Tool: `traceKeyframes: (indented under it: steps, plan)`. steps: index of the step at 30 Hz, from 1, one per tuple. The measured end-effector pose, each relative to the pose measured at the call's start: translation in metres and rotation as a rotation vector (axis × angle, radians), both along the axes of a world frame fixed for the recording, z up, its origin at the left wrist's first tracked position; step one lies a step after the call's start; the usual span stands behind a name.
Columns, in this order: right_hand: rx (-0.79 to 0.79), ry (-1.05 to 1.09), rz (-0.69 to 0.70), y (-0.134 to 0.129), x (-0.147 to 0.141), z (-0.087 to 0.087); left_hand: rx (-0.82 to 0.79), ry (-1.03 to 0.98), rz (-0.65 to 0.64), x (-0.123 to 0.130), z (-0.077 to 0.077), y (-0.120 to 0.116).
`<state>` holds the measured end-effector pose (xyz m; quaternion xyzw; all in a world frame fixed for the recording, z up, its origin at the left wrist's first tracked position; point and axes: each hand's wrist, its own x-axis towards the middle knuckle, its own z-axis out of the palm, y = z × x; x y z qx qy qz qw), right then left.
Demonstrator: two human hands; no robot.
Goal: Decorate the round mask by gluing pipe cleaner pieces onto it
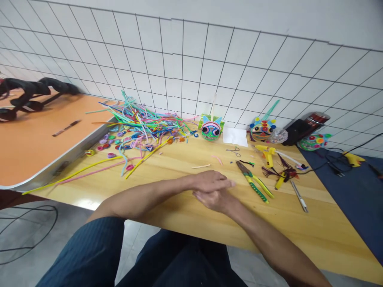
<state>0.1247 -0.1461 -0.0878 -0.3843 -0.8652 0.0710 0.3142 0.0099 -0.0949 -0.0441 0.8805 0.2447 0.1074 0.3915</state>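
My left hand (pixel 209 181) lies across my right hand (pixel 214 200), the two clasped just above the front part of the wooden table (pixel 185 215). The left fingers are pressed together over the right hand, with one fingertip sticking out to the right. Curled fingers of my right hand tuck in below the left palm. No object shows in either hand. Nearby are a cream stick (pixel 201 166), a pink strip (pixel 217 160) and, to the right, pliers with green and yellow handles (pixel 254 181).
Colourful pipe cleaners (pixel 143 121) and pompoms pile up at the left. Decorated faces (pixel 211 129) stand by the tiled wall, near white paper (pixel 235 136) and small scissors (pixel 233 150). A yellow glue gun (pixel 267 153), tassels and a pen (pixel 299 196) lie at the right.
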Motion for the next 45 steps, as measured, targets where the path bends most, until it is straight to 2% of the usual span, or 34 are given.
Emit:
traceKeyframes:
  steps: [2,4,6,8,10,13,15,18,20,24,26,28,31,33,36,41,45]
  plan:
    - [0.109,-0.044,0.114,-0.003,-0.001,0.006,-0.032,-0.003,0.128,-0.018,0.003,0.016]
    - [0.26,-0.066,0.191,0.0,0.001,0.012,0.059,0.0,0.322,-0.045,0.006,0.037]
    - [0.36,-0.067,0.205,0.006,0.005,0.015,0.154,0.007,0.525,-0.073,0.004,0.061]
    - [0.364,-0.056,0.189,0.011,0.008,0.015,0.214,0.005,0.693,-0.095,0.0,0.087]
    - [0.336,-0.065,0.182,0.015,0.011,0.013,0.242,-0.015,0.809,-0.108,-0.007,0.112]
    - [0.295,-0.074,0.186,0.014,0.011,0.01,0.233,-0.071,0.906,-0.111,-0.015,0.14]
    - [0.275,-0.06,0.201,0.012,0.01,0.009,0.201,-0.117,0.942,-0.109,-0.016,0.151]
    - [0.208,0.022,0.2,0.011,0.01,0.01,0.117,-0.19,0.939,-0.104,-0.011,0.151]
    - [0.08,0.155,0.116,0.013,0.013,0.011,0.032,-0.246,0.877,-0.096,-0.007,0.138]
    - [-0.371,0.611,-0.182,0.024,0.021,0.014,-0.22,-0.355,0.669,-0.066,-0.008,0.088]
    - [-0.544,0.807,-0.243,0.03,0.025,0.014,-0.316,-0.395,0.585,-0.049,-0.012,0.062]
    - [-0.641,0.88,-0.249,0.035,0.027,0.012,-0.383,-0.441,0.526,-0.037,-0.017,0.043]
    - [-0.675,0.845,-0.263,0.037,0.028,0.007,-0.453,-0.554,0.46,-0.032,-0.024,0.029]
    - [-0.667,0.796,-0.279,0.035,0.027,0.003,-0.439,-0.591,0.425,-0.035,-0.027,0.026]
    - [-0.675,0.73,-0.288,0.032,0.027,0.0,-0.347,-0.552,0.391,-0.042,-0.031,0.027]
    - [-0.724,0.756,-0.191,0.033,0.033,-0.002,-0.317,-0.532,0.399,-0.045,-0.035,0.031]
    - [-0.634,0.688,-0.226,0.033,0.035,-0.001,-0.052,-0.522,0.447,-0.044,-0.036,0.029]
